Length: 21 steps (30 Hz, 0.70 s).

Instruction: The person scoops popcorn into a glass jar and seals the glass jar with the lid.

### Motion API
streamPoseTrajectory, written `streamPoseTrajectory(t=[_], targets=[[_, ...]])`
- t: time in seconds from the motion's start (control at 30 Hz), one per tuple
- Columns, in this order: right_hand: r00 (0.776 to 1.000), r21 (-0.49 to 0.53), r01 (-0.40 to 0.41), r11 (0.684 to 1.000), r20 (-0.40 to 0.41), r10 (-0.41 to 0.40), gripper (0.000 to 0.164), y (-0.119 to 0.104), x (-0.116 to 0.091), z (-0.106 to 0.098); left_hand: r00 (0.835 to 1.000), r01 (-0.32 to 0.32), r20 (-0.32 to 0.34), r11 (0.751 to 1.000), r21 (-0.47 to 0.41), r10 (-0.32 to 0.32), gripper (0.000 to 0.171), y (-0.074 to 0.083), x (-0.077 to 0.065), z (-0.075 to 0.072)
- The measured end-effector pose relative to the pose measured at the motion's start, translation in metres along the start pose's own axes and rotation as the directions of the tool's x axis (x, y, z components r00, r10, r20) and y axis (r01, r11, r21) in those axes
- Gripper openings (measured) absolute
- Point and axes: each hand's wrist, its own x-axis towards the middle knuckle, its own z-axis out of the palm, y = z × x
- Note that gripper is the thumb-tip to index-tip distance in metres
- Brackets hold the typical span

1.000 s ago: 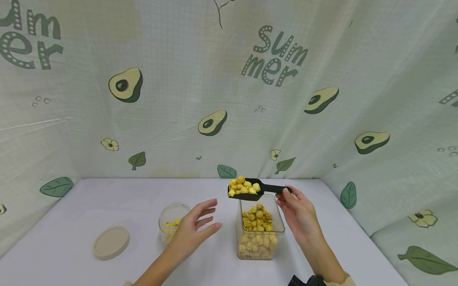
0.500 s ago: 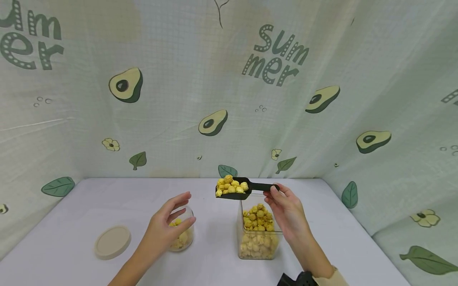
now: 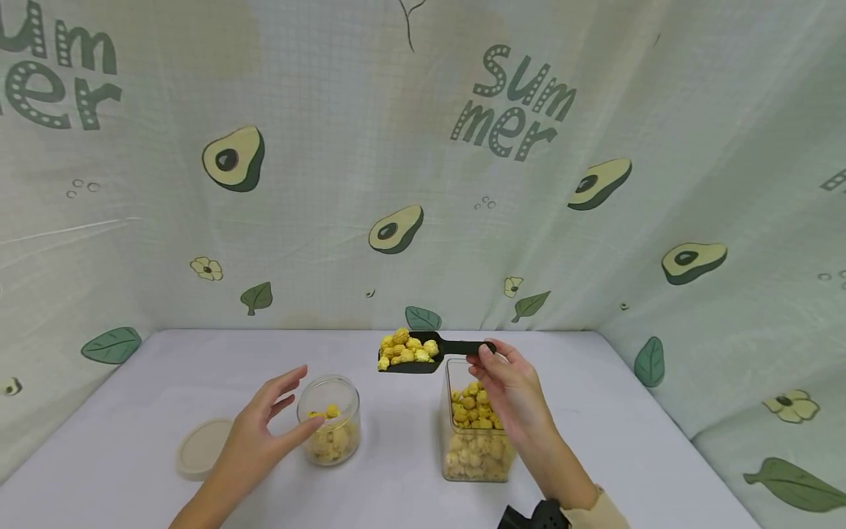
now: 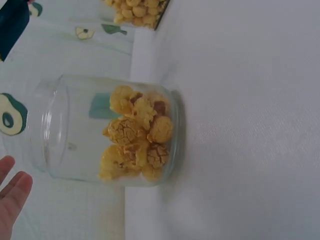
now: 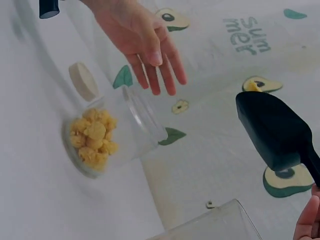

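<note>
My right hand grips the handle of a black scoop, which is heaped with yellow popcorn and held level above the table. Below that hand stands a square clear container of popcorn, partly hidden by the hand. A round clear jar, partly filled with popcorn, stands upright left of the container, its top uncovered. My left hand is beside the jar on its left, fingers spread and thumb near the rim. In the right wrist view the left hand looks apart from the jar.
A round beige lid lies on the white table at the left, partly covered by my left hand. Behind the table hangs a curtain printed with avocados and leaves.
My right hand has carried the loaded scoop leftward, from over the square container toward the jar. My left hand has moved left from in front of the jar, uncovering it.
</note>
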Motion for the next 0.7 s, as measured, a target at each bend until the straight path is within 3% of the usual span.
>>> streamPoseTrajectory(t=[0.3, 0.7], targets=[[0.999, -0.017, 0.008, 1.000, 0.047, -0.007, 0.014, 0.007, 0.004, 0.008, 0.989, 0.142, 0.034, 0.990, -0.017, -0.142, 0.066, -0.013, -0.005, -0.005], [0.996, -0.056, -0.020, 0.998, 0.091, 0.025, 0.019, 0.015, 0.010, 0.019, 0.951, 0.294, 0.131, 0.949, -0.114, -0.279, 0.066, -0.031, -0.007, 0.001]])
